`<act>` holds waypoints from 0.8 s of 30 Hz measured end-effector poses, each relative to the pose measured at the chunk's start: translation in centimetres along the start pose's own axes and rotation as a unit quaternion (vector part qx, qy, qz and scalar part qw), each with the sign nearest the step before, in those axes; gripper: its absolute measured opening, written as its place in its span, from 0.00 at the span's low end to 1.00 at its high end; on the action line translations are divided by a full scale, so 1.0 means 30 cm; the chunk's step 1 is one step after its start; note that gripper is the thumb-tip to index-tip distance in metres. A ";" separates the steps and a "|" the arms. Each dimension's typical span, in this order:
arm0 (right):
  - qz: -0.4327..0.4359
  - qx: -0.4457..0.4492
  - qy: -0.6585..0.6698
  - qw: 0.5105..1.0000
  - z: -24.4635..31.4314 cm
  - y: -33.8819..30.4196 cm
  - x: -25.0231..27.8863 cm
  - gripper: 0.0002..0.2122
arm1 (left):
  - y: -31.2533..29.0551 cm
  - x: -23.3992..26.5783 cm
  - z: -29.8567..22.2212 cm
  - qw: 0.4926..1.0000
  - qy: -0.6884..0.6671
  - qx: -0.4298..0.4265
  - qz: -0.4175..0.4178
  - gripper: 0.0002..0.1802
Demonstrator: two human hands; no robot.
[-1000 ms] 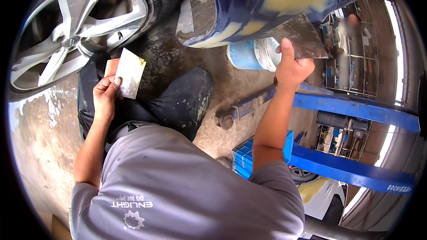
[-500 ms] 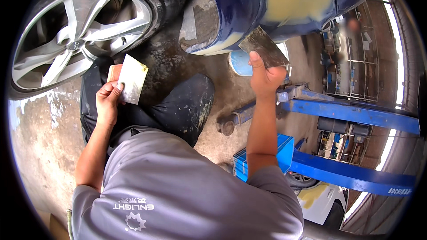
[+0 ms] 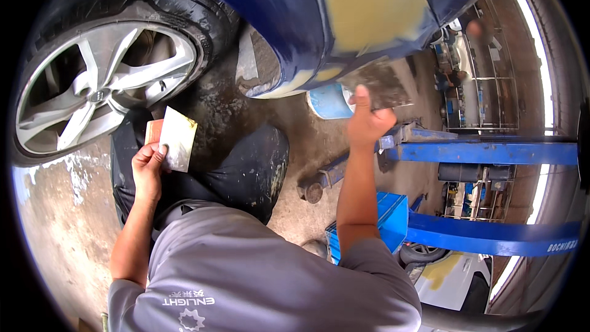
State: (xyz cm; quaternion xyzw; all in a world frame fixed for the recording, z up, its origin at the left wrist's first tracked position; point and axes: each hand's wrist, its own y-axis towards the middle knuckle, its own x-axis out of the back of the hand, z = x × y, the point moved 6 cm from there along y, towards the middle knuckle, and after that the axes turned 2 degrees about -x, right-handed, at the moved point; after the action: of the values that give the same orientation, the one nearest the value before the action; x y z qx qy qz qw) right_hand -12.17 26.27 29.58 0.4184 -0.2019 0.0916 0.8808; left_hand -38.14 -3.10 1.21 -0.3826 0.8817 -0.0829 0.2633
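The left hand [image 3: 148,161] is pinching a pale card [image 3: 177,141] between thumb and fingers, with an orange piece [image 3: 154,130] showing behind the card's left edge. This hand is hovering above the person's dark trousers [image 3: 253,163]. The right hand [image 3: 369,119] is gripping a dark flat plate [image 3: 382,83], its thumb pressing along the face. The plate is appearing blurred and is overlapping the lower edge of a blue car panel [image 3: 270,3] in view; whether the two are touching, I cannot tell. A beige patch [image 3: 372,9] is covering part of that panel. Below the panel, a light blue bucket [image 3: 330,101] is standing on the floor [image 3: 307,141], partly hidden by the plate.

To the left, a silver wheel [image 3: 98,94] with a black tire [image 3: 212,37] is filling the upper corner. On the right, two blue beams [image 3: 485,153] are reaching inward, and a blue crate [image 3: 381,221] is sitting beside the right forearm. Farther off, a white car [image 3: 458,283] is showing a yellowish patch, and metal shelves [image 3: 488,78] are standing along the side.
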 end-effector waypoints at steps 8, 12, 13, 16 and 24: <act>0.072 -0.019 0.014 0.997 0.062 -0.046 -0.018 0.06 | -0.001 -0.011 -0.010 1.000 -0.004 0.004 -0.002 0.08; 0.130 -0.016 0.024 0.991 0.069 -0.067 -0.084 0.05 | 0.001 -0.006 -0.005 1.000 0.002 0.002 0.000 0.07; 0.139 -0.004 0.035 0.990 0.067 -0.067 -0.095 0.05 | 0.001 -0.006 -0.007 1.000 0.003 0.002 0.002 0.07; 0.142 -0.003 0.038 0.989 0.069 -0.061 -0.112 0.06 | -0.001 -0.003 -0.009 1.000 0.004 0.003 0.006 0.07; 0.120 0.031 -0.031 0.992 0.055 -0.038 -0.123 0.06 | 0.013 0.001 0.009 1.000 -0.001 0.008 -0.002 0.07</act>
State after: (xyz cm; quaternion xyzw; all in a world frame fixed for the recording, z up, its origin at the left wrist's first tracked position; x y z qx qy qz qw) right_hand -15.58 24.30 28.13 0.4206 -0.2752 0.1891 0.8435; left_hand -38.25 -2.84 0.83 -0.3818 0.8802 -0.0905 0.2670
